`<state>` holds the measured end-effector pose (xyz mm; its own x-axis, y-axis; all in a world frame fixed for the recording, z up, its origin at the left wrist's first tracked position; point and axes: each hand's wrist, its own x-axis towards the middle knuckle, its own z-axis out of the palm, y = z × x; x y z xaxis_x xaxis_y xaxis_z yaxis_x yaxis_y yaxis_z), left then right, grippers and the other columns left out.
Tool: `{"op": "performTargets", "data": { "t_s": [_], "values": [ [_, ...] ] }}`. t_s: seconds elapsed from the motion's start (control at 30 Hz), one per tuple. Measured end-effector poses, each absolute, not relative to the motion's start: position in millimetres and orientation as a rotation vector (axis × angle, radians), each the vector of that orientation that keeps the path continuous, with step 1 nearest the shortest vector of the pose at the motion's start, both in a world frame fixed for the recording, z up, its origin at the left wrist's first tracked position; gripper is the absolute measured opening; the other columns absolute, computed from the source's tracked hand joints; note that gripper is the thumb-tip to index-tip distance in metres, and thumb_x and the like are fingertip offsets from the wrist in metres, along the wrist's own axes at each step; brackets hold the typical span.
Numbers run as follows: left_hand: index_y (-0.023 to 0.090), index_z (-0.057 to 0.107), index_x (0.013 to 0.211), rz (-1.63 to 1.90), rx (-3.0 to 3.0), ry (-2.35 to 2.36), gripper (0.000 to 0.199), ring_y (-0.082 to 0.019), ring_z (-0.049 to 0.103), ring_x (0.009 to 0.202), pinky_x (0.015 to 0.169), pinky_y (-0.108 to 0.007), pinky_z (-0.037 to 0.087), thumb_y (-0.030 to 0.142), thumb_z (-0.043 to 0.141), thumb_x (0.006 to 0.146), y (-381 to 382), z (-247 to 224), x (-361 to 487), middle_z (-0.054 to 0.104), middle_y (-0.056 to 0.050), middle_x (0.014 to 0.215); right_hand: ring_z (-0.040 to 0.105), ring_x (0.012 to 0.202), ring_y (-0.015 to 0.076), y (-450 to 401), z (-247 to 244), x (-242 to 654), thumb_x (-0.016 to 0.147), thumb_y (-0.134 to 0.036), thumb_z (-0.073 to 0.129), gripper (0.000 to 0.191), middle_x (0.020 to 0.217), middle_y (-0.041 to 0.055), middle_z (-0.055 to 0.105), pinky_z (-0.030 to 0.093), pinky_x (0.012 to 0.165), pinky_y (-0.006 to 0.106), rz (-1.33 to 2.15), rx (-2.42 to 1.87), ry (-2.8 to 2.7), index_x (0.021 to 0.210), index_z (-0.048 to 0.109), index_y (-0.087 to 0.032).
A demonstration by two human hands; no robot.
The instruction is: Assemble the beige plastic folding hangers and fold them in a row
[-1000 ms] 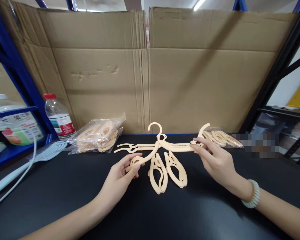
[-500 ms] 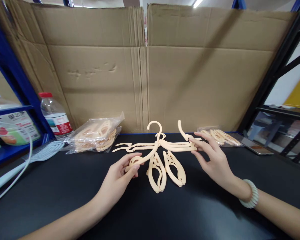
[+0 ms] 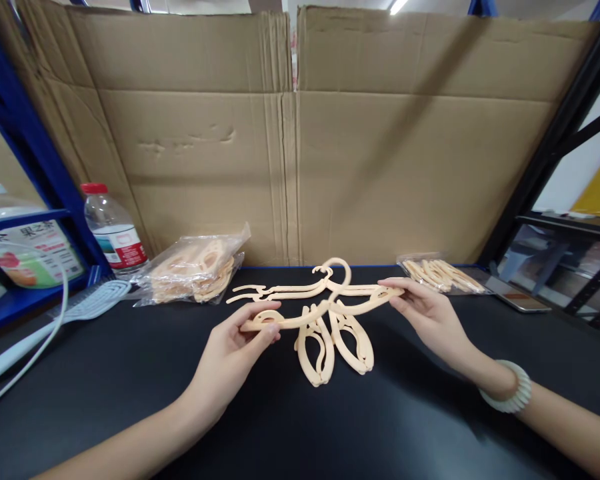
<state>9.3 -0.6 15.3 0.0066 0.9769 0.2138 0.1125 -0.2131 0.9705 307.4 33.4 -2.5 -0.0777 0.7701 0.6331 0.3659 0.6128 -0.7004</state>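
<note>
A cream plastic folding clothes hanger (image 3: 300, 322) is held up between both hands, its arms spread and its hook curving upward. My left hand (image 3: 235, 357) is closed on the left arm's end, thumb in front. At the other end, my right hand (image 3: 423, 310) pinches the right arm's tip between thumb and fingers. Behind it, more unfolded hangers (image 3: 290, 292) lie on the black table, partly hidden. Two folded hangers, a left one (image 3: 325, 373) and a right one (image 3: 364, 360), lie just below the held hanger.
Plastic bags of hangers sit at the back left (image 3: 195, 270) and back right (image 3: 443, 275). A phone (image 3: 523, 299) lies at the right. On the left are a pale blue brush (image 3: 97, 300), a white cable (image 3: 63, 307) and a red-capped bottle (image 3: 113, 233). Cardboard (image 3: 180, 147) stands behind.
The right arm of the held hanger has swung outward and down into a spread position, with its tip in my right hand. The hook now tilts right, and the hanger has come nearer to me.
</note>
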Motion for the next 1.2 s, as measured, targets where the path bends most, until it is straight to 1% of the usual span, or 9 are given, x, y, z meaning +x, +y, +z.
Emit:
{"op": "performTargets", "data": {
  "t_s": [0.2, 0.33, 0.4, 0.53, 0.7, 0.83, 1.03, 1.13, 1.2],
  "values": [
    [0.019, 0.063, 0.109, 1.276, 1.373, 1.083, 0.040, -0.016, 0.061, 0.072, 0.061, -0.023, 0.053, 0.034, 0.073, 0.074, -10.1, 17.7, 17.0, 0.065, 0.000, 0.077, 0.060, 0.069, 0.0141, 21.7, -1.0, 291.3, 0.084, -0.031, 0.063, 0.033, 0.088, 0.0041, 0.064, 0.056, 0.064, 0.030, 0.800, -0.830, -1.493, 0.115, 0.053, -0.023],
    [0.017, 0.065, 0.100, 1.148, 1.419, 0.986, 0.030, -0.018, 0.065, 0.076, 0.067, -0.027, 0.055, 0.032, 0.072, 0.076, -16.4, 14.5, 25.0, 0.069, -0.004, 0.082, 0.060, 0.063, 0.0133, 5.2, 0.0, 273.4, 0.078, -0.032, 0.071, 0.023, 0.075, 0.0015, 0.062, 0.055, 0.057, 0.026, 0.979, -0.792, -1.507, 0.085, 0.053, -0.021],
    [0.016, 0.066, 0.097, 1.096, 1.433, 0.945, 0.027, -0.020, 0.066, 0.080, 0.071, -0.030, 0.056, 0.033, 0.071, 0.077, -18.3, 12.5, 27.4, 0.071, -0.007, 0.087, 0.061, 0.063, 0.0134, -3.6, 1.8, 267.9, 0.079, -0.033, 0.069, 0.020, 0.072, 0.0018, 0.063, 0.055, 0.058, 0.026, 1.055, -0.817, -1.601, 0.078, 0.055, -0.019],
    [0.016, 0.065, 0.095, 1.082, 1.405, 0.948, 0.026, -0.021, 0.066, 0.079, 0.063, -0.028, 0.057, 0.033, 0.072, 0.076, -19.6, 11.6, 28.7, 0.071, -0.007, 0.087, 0.064, 0.078, 0.0150, -15.7, 7.9, 265.6, 0.089, -0.031, 0.058, 0.014, 0.091, 0.0057, 0.066, 0.055, 0.072, 0.028, 1.132, -0.760, -1.857, 0.093, 0.066, -0.020],
    [0.018, 0.066, 0.095, 1.105, 1.426, 0.890, 0.021, -0.021, 0.066, 0.083, 0.069, -0.030, 0.058, 0.028, 0.071, 0.077, -20.5, 14.3, 28.3, 0.070, -0.007, 0.095, 0.060, 0.102, 0.0199, -21.4, 15.7, 268.7, 0.091, -0.025, 0.055, 0.031, 0.114, 0.0065, 0.061, 0.050, 0.092, 0.037, 1.072, -0.683, -2.214, 0.120, 0.062, -0.031],
    [0.022, 0.069, 0.097, 1.130, 1.512, 0.879, 0.018, -0.022, 0.065, 0.090, 0.078, -0.031, 0.057, 0.025, 0.069, 0.080, -25.0, 15.5, 28.4, 0.070, -0.004, 0.098, 0.060, 0.107, 0.0223, -23.3, 14.3, 268.5, 0.091, -0.021, 0.054, 0.042, 0.129, 0.0089, 0.053, 0.053, 0.089, 0.038, 1.155, -0.715, -2.189, 0.131, 0.053, -0.032],
    [0.031, 0.067, 0.112, 1.114, 1.683, 0.900, 0.029, -0.021, 0.063, 0.097, 0.078, -0.027, 0.056, 0.026, 0.066, 0.083, -31.8, 16.1, 29.2, 0.066, -0.002, 0.109, 0.063, 0.104, 0.0195, -24.9, 8.3, 265.9, 0.089, -0.016, 0.055, 0.047, 0.138, 0.0085, 0.047, 0.058, 0.082, 0.033, 1.239, -0.665, -2.091, 0.133, 0.051, -0.033],
    [0.030, 0.067, 0.112, 1.130, 1.719, 0.899, 0.030, -0.022, 0.062, 0.101, 0.081, -0.027, 0.056, 0.026, 0.066, 0.083, -32.5, 15.8, 30.3, 0.063, -0.003, 0.114, 0.064, 0.103, 0.0199, -26.6, 10.5, 267.1, 0.088, -0.016, 0.057, 0.050, 0.141, 0.0092, 0.045, 0.058, 0.083, 0.033, 1.167, -0.648, -2.148, 0.135, 0.049, -0.032],
    [0.028, 0.067, 0.114, 1.098, 1.697, 0.912, 0.030, -0.022, 0.063, 0.098, 0.082, -0.028, 0.056, 0.028, 0.065, 0.083, -32.2, 15.0, 30.7, 0.065, -0.004, 0.110, 0.061, 0.110, 0.0225, -28.2, 15.1, 268.4, 0.086, -0.019, 0.060, 0.053, 0.146, 0.0091, 0.040, 0.055, 0.089, 0.037, 1.069, -0.646, -2.232, 0.136, 0.047, -0.033]
  ]
}}
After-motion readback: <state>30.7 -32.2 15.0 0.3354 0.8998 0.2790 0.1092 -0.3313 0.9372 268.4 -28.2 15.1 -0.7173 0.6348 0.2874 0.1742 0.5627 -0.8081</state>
